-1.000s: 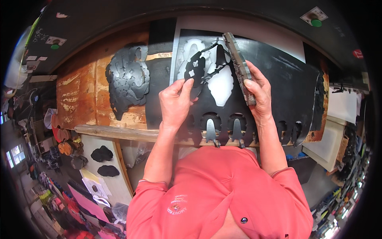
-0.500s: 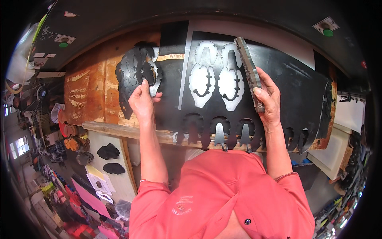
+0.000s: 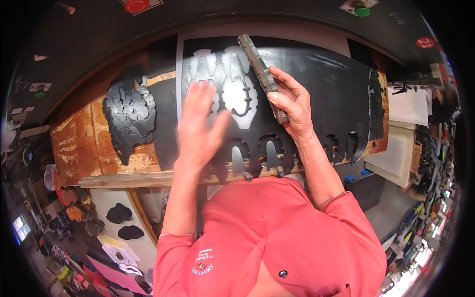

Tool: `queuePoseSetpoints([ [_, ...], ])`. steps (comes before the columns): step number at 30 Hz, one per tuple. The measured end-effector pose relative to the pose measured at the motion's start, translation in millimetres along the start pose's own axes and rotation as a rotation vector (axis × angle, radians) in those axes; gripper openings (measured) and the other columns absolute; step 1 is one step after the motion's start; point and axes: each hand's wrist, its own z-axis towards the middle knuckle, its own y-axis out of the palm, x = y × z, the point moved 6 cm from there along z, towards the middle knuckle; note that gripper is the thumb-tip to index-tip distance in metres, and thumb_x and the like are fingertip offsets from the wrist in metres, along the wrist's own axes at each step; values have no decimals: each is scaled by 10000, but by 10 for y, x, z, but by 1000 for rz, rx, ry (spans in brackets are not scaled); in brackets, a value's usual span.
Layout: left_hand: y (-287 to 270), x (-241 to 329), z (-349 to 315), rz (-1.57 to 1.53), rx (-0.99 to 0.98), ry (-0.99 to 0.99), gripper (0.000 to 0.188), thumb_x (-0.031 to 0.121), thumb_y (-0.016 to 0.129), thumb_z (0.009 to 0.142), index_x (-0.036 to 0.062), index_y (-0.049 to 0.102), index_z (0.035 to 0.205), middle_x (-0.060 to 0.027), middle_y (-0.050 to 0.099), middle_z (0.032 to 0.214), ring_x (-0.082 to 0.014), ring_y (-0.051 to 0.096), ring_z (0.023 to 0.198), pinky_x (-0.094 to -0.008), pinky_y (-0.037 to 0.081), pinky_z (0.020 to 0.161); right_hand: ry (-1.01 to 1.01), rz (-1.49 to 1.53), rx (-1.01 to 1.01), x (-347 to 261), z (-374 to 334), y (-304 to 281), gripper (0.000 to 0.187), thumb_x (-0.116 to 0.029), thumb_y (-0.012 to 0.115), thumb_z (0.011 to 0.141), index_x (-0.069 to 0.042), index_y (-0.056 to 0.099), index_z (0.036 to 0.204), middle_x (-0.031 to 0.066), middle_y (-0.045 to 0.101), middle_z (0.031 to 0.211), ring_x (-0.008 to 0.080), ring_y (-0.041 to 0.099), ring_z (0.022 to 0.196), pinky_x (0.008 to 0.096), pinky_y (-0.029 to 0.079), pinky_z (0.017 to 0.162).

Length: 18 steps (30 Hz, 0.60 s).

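Note:
My right hand [image 3: 294, 106] grips a long metal cutting die [image 3: 258, 67], tilted up on its edge above a black sheet [image 3: 326, 99]. My left hand [image 3: 198, 128], smeared by motion, reaches over the sheet with its fingers stretched out and thumb apart. Nothing shows in it. Sole-shaped and horseshoe-shaped openings in the sheet let a white surface [image 3: 238, 96] show through; the left hand partly hides those on the left. To the left lies a heap of black cut pieces [image 3: 131, 116]. Along the sheet's near edge runs a row of notched cut-outs.
A worn wooden board [image 3: 81, 141] lies under the heap, with a wooden rail [image 3: 128, 179] along the near side. Overhead hangs a dark machine beam with a red button [image 3: 136, 5] and a green button [image 3: 362, 11]. Two black pieces [image 3: 119, 213] rest on a pale panel at lower left.
My left hand has let go of a black cut piece at the heap and moved right over the sheet. My right hand still holds the die. The whole view has shifted.

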Motion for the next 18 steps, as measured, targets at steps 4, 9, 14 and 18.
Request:
queuePoseSetpoints([
  [4,486,16,25,211,-117,89,742,311,828,926,-18,531,1521,-221,478,1635,-442,379,1557,-566,283,1277,-320,-534,92,-276,-195,-56,687,-110,876,805,53,628,1425,222,571,1502,270,598,1359,377,473,1142],
  [9,485,-84,-2,242,-120,84,741,309,819,931,-35,528,1520,-214,488,1633,-430,386,1558,-570,286,1275,-538,-1187,180,-222,-326,18,666,-170,872,711,13,689,1325,332,532,1480,482,559,1335,502,488,1127],
  [14,380,-164,-9,255,-80,75,732,260,828,924,-15,525,1531,-211,505,1622,-441,409,1541,-590,289,1270,-620,-1262,177,-99,-267,173,633,-178,859,723,25,700,1301,385,509,1458,537,553,1272,557,502,1073],
  [18,229,-343,-31,301,-68,79,751,248,824,927,16,495,1562,-212,506,1621,-460,409,1537,-634,269,1260,-614,-1236,135,-3,-160,378,619,-194,845,766,31,687,1320,394,481,1467,552,537,1275,569,498,1067],
])
